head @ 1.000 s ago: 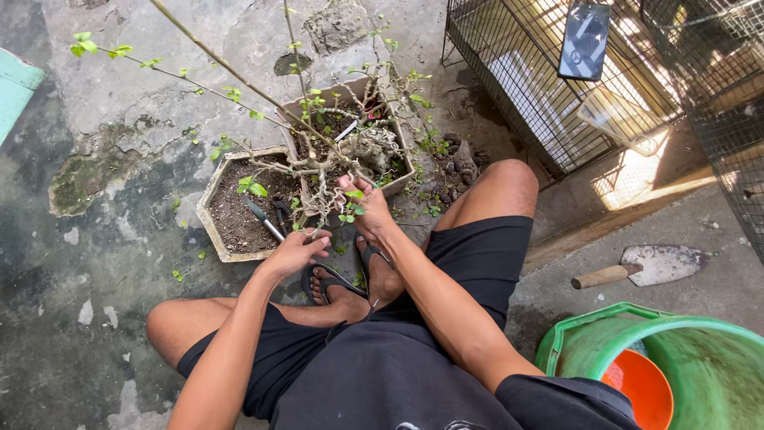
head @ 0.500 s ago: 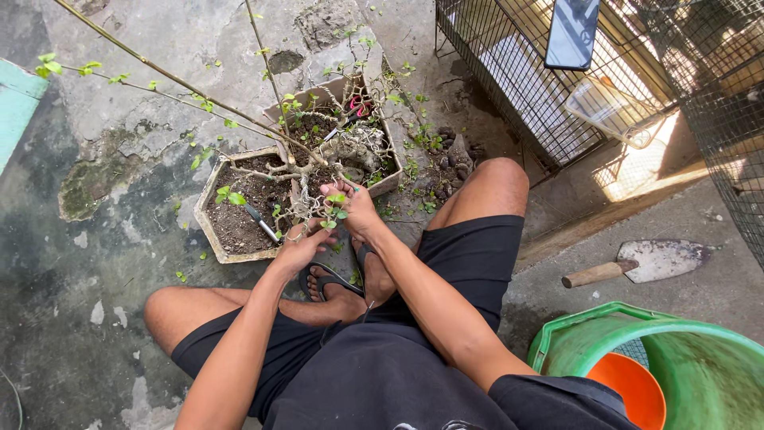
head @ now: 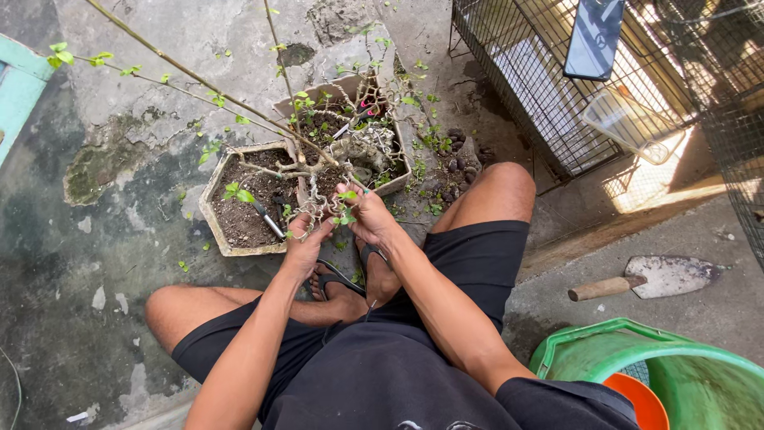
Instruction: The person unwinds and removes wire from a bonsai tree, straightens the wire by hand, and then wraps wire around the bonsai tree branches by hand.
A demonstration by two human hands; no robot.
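I sit on the concrete floor with a hexagonal soil-filled pot [head: 215, 231] in front of my feet. A small wired bonsai tree [head: 306, 167] with thin, long branches grows from it. My left hand [head: 306, 243] grips the low wired branches at the pot's near edge. My right hand [head: 366, 211] pinches a leafy twig just beside it. A dark-handled tool [head: 267, 219] stands stuck in the soil. Behind stands a second pot [head: 398, 171] with another small tree.
A wire cage [head: 557, 95] stands at the back right with a dark phone [head: 593, 36] leaning on it. A trowel [head: 645, 279] lies on the floor at the right. A green basin [head: 676, 374] with an orange bowl [head: 637, 402] sits at the bottom right.
Both hands stayed on the tree's low branches. My right hand shifted slightly toward the left hand, and the view tilted a little.
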